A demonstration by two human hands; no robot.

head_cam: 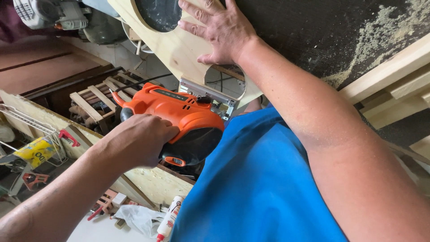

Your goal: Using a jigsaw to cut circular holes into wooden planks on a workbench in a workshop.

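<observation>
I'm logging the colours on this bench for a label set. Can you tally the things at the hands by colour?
Orange: 1, the jigsaw gripped by the left hand
Pale wood: 1, the cut-out board under the flat right hand
Total: 2

A single camera on the person's head looks steeply down, tilted, very close over both arms. It takes in the wooden board and the floor below.
</observation>
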